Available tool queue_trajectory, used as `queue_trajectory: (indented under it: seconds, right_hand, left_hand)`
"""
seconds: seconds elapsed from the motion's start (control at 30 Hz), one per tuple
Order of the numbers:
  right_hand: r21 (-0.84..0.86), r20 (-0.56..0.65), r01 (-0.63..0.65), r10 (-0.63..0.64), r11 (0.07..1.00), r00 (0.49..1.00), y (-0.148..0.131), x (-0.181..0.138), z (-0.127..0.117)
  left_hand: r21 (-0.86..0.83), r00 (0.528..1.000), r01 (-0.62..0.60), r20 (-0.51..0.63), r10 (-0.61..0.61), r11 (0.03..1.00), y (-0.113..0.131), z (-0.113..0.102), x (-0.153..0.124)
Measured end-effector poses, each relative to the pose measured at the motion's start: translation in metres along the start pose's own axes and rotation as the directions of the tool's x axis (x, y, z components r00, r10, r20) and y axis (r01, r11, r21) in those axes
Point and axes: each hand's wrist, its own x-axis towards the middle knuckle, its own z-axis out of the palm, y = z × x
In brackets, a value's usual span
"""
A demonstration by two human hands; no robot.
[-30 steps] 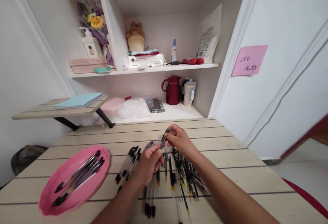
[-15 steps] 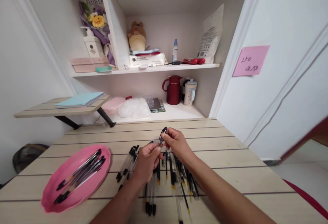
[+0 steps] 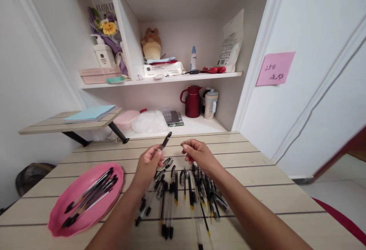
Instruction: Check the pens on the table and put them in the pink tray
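Note:
My left hand (image 3: 150, 161) is closed on a capped pen (image 3: 166, 140), whose black cap end points up and away from me. To its right, my right hand (image 3: 198, 155) hovers over the table with fingers loosely bent and slightly apart, and no object shows in it. Below both hands lie pen parts: clear barrels (image 3: 171, 208) with black ends, black refills (image 3: 185, 187) with yellowish tips, and loose black caps with clips (image 3: 182, 177). On the left, a pink scalloped tray (image 3: 55, 225) holds several pens (image 3: 88, 200). My left wrist hides some of the parts.
A small raised stand (image 3: 42, 125) with blue paper (image 3: 90, 113) is at the back left. Behind the table, shelves hold a red jug (image 3: 193, 101), a light cup (image 3: 211, 104) and a plastic bag (image 3: 150, 121). A pink note (image 3: 275, 68) is on the right wall.
Both hands were together on the pen; now they are apart. My left hand has moved left and up with the pen, and my right hand has let go of it.

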Motion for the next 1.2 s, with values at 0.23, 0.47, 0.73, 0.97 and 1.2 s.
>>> queue_trajectory:
  seconds: [0.23, 0.47, 0.73, 0.97, 1.2]
  right_hand:
    - [-0.063, -0.052, 0.033, -0.036, 0.997, 0.998, 0.002, 0.005, -0.010]
    - [-0.104, -0.039, 0.008, -0.013, 0.995, 0.999, 0.006, 0.004, -0.010]
    - [-0.124, -0.026, -0.006, 0.003, 0.992, 1.000, 0.010, 0.005, -0.011]
    - [-0.124, -0.049, -0.010, 0.004, 0.992, 0.999, 0.003, 0.006, -0.015]
    - [-0.203, -0.035, 0.002, -0.010, 0.979, 0.999, 0.010, 0.008, -0.016]
  left_hand:
    - [0.396, 0.984, -0.035, -0.146, 0.101, 0.918, 0.019, -0.100, -0.006]
    - [0.868, 0.984, 0.136, -0.172, 0.034, 0.478, -0.009, -0.204, -0.041]
    - [0.927, 0.979, 0.202, -0.199, -0.042, 0.316, -0.023, -0.217, -0.055]
    - [0.925, 0.986, 0.156, -0.165, -0.005, 0.347, -0.018, -0.199, -0.048]
    - [0.926, 0.999, -0.022, 0.005, 0.045, 0.378, -0.013, -0.143, -0.039]
